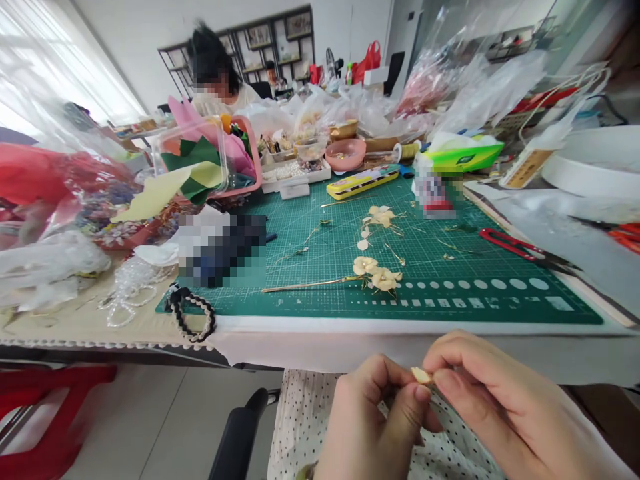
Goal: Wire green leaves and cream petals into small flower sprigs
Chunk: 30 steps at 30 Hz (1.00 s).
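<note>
My left hand [370,420] and my right hand [495,400] meet in front of the table's near edge, above my lap. Between their fingertips they pinch a small cream petal piece [421,375]. On the green cutting mat [310,240] lies a finished cream flower sprig on a gold wire stem [373,275]. Further back on the mat lie more loose cream petals [380,217] and thin wire bits.
Red-handled scissors [520,248] lie at the mat's right. A yellow tin [363,182], a pink bowl [345,153], a bead tray [295,172] and a box of coloured felt [200,160] stand behind. A black cord [193,313] lies left. Another person [217,80] sits opposite. Plastic bags crowd both sides.
</note>
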Available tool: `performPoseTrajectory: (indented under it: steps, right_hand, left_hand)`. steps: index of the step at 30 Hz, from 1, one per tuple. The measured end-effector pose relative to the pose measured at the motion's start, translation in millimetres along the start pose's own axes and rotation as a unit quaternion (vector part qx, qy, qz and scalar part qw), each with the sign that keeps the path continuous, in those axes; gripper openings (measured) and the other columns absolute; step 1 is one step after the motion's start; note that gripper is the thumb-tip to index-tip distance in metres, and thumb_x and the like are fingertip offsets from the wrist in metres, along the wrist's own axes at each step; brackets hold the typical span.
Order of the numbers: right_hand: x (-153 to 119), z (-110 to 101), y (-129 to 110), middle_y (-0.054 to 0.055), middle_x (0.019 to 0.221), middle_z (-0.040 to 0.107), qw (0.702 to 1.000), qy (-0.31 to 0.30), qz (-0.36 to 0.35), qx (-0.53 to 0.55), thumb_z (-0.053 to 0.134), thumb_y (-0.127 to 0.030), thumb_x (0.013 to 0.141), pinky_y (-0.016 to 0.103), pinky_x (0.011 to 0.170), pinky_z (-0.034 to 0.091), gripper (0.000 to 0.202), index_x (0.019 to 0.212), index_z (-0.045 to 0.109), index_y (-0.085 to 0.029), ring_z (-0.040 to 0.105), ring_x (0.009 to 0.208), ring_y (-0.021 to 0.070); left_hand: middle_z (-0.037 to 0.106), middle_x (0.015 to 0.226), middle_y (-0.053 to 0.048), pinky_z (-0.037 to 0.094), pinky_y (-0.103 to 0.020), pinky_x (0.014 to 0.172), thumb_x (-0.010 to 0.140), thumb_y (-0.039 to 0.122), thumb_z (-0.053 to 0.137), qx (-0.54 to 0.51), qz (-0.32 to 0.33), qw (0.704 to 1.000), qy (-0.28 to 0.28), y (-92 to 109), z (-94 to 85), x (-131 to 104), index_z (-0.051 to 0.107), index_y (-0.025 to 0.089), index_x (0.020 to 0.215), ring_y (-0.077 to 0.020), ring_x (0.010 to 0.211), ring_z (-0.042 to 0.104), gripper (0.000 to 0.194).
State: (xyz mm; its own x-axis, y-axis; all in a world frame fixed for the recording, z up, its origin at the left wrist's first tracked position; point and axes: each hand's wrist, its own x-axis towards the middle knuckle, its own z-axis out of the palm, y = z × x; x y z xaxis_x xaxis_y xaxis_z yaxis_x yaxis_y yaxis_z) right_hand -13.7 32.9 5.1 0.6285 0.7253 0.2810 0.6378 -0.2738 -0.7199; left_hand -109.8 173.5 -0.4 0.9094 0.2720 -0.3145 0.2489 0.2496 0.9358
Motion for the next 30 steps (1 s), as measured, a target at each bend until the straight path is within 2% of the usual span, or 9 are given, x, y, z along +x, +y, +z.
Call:
performPoseTrajectory:
  steps: [2,4,6,8,11,15,19,23,30]
  right_hand:
    - [0,0,0,-0.005,0.074,0.067,1.0,0.001,-0.002,0.007,0.053,-0.038,0.105,0.018,0.053,0.054,0.021,0.089,0.062,-0.028,0.066,0.061,0.0122]
    - [1,-1,0,-0.006,0.069,0.066,1.0,0.001,0.003,0.014,0.053,-0.038,0.105,0.017,0.05,0.053,0.025,0.084,0.063,-0.028,0.065,0.056,0.0113]
    - [1,-1,-1,-0.007,0.064,0.064,1.0,0.007,0.011,0.027,0.05,-0.036,0.106,0.017,0.049,0.052,0.031,0.079,0.062,-0.027,0.063,0.053,0.0108]
    - [1,0,-2,-0.007,0.063,0.064,0.999,0.02,0.013,0.034,0.051,-0.035,0.105,0.017,0.05,0.053,0.03,0.079,0.062,-0.027,0.064,0.053,0.011]
    - [2,0,-4,-0.006,0.064,0.066,0.999,0.034,0.017,0.039,0.052,-0.037,0.104,0.018,0.049,0.053,0.031,0.077,0.063,-0.027,0.064,0.052,0.0119]
    - [5,1,-6,-0.006,0.063,0.065,0.998,0.04,0.013,0.038,0.051,-0.037,0.104,0.017,0.046,0.052,0.032,0.075,0.062,-0.027,0.064,0.05,0.0114]
    - [6,2,-6,-0.007,0.066,0.064,0.999,0.039,-0.005,0.021,0.053,-0.034,0.104,0.016,0.049,0.052,0.028,0.079,0.062,-0.027,0.063,0.054,0.0103]
    - [3,1,-4,-0.008,0.069,0.064,0.999,0.036,-0.019,0.019,0.054,-0.033,0.104,0.015,0.051,0.052,0.025,0.081,0.062,-0.028,0.063,0.056,0.0098]
    - [1,0,-1,-0.008,0.069,0.064,0.999,0.023,-0.022,0.019,0.055,-0.032,0.104,0.016,0.051,0.052,0.024,0.082,0.061,-0.028,0.063,0.057,0.0099]
  left_hand:
    - [0.074,0.073,-0.008,0.043,-0.027,0.063,0.09,0.059,0.07,0.041,0.036,0.998,0.022,-2,-0.4,-1,0.066,0.017,0.075,-0.0162,0.068,0.061,0.044]
    - [0.073,0.07,-0.006,0.045,-0.027,0.067,0.087,0.057,0.075,-0.018,0.027,0.999,0.006,-3,-1.6,1,0.067,0.017,0.076,-0.0163,0.069,0.063,0.042]
    - [0.07,0.064,-0.003,0.048,-0.027,0.068,0.079,0.059,0.082,-0.143,-0.024,0.987,-0.062,-5,-3.3,5,0.066,0.017,0.078,-0.0144,0.062,0.062,0.046]
    - [0.068,0.061,-0.001,0.05,-0.026,0.065,0.073,0.06,0.087,-0.247,-0.082,0.954,-0.146,-9,-5.1,10,0.065,0.016,0.08,-0.0118,0.054,0.061,0.05]
    - [0.065,0.058,0.001,0.05,-0.023,0.062,0.068,0.058,0.09,-0.32,-0.154,0.91,-0.213,-15,-6.4,15,0.066,0.015,0.077,-0.0094,0.047,0.06,0.05]
    - [0.057,0.053,0.006,0.053,-0.024,0.065,0.068,0.051,0.09,-0.336,-0.184,0.9,-0.209,-15,-5.2,16,0.061,0.016,0.071,-0.0072,0.041,0.057,0.046]
    - [0.046,0.05,0.012,0.052,-0.023,0.065,0.065,0.049,0.092,-0.315,-0.184,0.91,-0.197,-6,-4.9,14,0.05,0.02,0.072,-0.0011,0.036,0.036,0.052]
    - [0.033,0.05,0.015,0.049,-0.021,0.065,0.07,0.051,0.089,-0.298,-0.171,0.916,-0.205,-4,-6.0,14,0.047,0.021,0.074,-0.0005,0.039,0.021,0.052]
    - [0.039,0.053,0.013,0.045,-0.019,0.057,0.07,0.05,0.089,-0.3,-0.153,0.921,-0.198,-10,-5.0,13,0.052,0.019,0.076,-0.0006,0.039,0.024,0.049]
